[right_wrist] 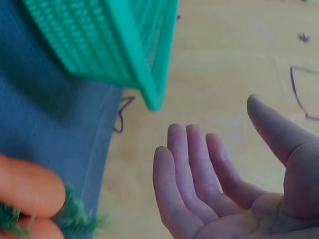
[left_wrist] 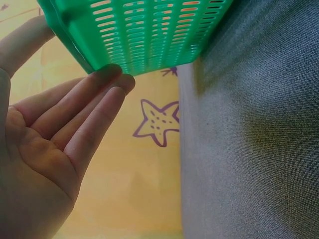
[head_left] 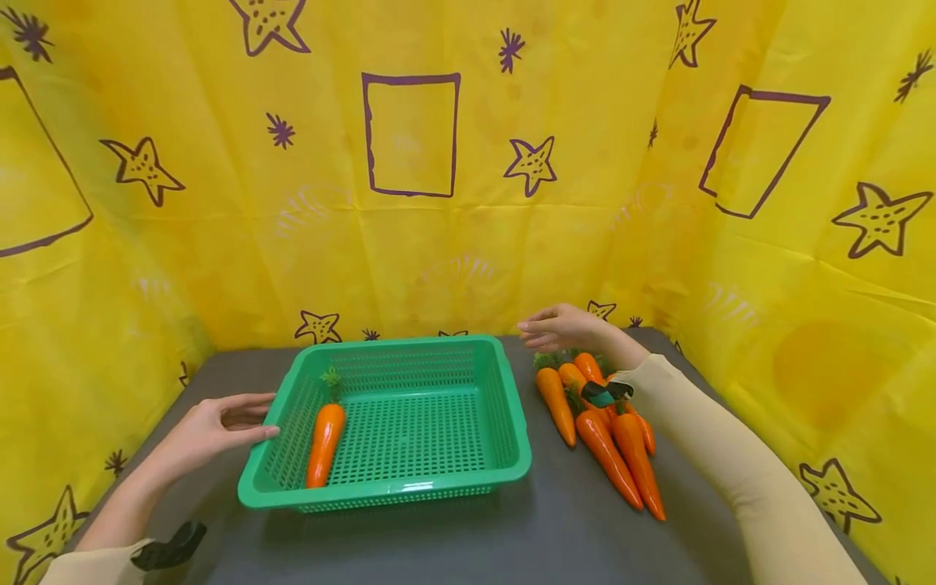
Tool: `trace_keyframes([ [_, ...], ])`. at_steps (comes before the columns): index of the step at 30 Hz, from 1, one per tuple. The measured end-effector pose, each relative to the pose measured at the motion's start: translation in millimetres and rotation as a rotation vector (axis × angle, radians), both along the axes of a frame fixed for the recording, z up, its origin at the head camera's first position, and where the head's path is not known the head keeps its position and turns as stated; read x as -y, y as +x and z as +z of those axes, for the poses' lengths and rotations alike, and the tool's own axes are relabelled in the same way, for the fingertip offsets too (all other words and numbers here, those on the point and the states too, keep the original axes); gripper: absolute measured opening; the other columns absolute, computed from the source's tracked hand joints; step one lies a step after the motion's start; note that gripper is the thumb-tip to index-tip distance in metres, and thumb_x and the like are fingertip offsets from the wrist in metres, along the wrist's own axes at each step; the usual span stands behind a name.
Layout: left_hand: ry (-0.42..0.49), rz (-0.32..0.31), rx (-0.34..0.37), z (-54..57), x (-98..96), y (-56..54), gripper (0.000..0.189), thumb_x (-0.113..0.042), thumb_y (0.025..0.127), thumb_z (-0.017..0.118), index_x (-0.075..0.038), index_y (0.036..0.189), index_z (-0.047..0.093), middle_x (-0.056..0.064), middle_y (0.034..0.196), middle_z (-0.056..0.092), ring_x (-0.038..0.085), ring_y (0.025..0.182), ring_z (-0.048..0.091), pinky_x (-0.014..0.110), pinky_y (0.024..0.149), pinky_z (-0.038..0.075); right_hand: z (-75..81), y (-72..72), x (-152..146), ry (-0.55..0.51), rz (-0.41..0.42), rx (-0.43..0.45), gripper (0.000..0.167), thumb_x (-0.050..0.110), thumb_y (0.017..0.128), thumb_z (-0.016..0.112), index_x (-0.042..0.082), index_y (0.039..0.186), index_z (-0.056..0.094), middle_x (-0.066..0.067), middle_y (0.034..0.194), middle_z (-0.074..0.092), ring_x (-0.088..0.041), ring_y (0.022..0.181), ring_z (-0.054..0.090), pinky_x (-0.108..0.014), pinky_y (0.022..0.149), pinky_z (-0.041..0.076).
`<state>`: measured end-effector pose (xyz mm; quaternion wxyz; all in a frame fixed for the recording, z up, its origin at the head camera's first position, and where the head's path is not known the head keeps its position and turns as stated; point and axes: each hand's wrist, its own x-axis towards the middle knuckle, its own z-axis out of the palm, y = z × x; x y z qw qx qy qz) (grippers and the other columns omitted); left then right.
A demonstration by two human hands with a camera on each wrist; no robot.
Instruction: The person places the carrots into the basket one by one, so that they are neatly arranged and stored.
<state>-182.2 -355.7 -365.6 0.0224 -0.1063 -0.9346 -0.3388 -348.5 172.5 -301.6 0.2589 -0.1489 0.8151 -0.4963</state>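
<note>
A green plastic basket (head_left: 405, 487) with slotted walls sits on the grey table, one orange carrot (head_left: 327, 435) with a green top lying along its left side. At the basket's left rim is my left hand (head_left: 208, 431), its thumb and fairly straight fingertips touching the rim and outer wall. My right hand (head_left: 559, 327) is raised beyond the carrot pile, to the right of the basket. In the right wrist view its fingers (right_wrist: 192, 169) are spread and loosely bent, with nothing held. Below the right forearm lies a pile of several carrots (head_left: 603, 455), partly hidden by the sleeve.
Yellow cloth (head_left: 409, 268) with purple stars and frames hangs behind and along both sides. The grey table (head_left: 409, 548) extends in front of the basket. Dark bands are fastened around both sleeve cuffs.
</note>
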Motion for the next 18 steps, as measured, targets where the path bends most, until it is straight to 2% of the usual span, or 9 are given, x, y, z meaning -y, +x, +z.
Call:
trace_keyframes([
  [5,0.005,-0.002,-0.01,-0.9,-1.4,-0.8,0.058,-0.038,0.085,0.07,-0.01,0.133,0.055,0.01,0.115,0.068,0.001,0.094,0.066,0.023,0.072,0.053,-8.9,-5.9,-20,-0.03,0.009,0.001,0.063,0.032,0.098,0.052,-0.005,0.145,0.029,-0.025,0.14,0.045,-0.035,0.127,0.05,-0.048,0.105,0.039],
  [10,0.006,-0.003,-0.008,-0.5,-2.0,-2.2,0.058,-0.038,0.085,0.071,-0.009,0.133,0.054,0.011,0.115,0.068,-0.001,0.093,0.065,0.022,0.073,0.053,-14.6,-9.7,-41,-0.08,0.0,0.027,0.06,0.026,0.1,0.05,-0.006,0.145,0.027,-0.027,0.143,0.041,-0.04,0.131,0.042,-0.051,0.107,0.034],
  [18,0.006,0.0,0.002,-0.1,-0.8,0.8,0.058,-0.038,0.085,0.07,-0.009,0.133,0.054,0.011,0.116,0.067,-0.002,0.093,0.064,0.022,0.073,0.053,-20.9,-14.3,-73,-0.07,-0.062,0.018,0.063,0.028,0.1,0.048,-0.004,0.148,0.023,-0.029,0.146,0.033,-0.037,0.131,0.044,-0.045,0.104,0.041],
])
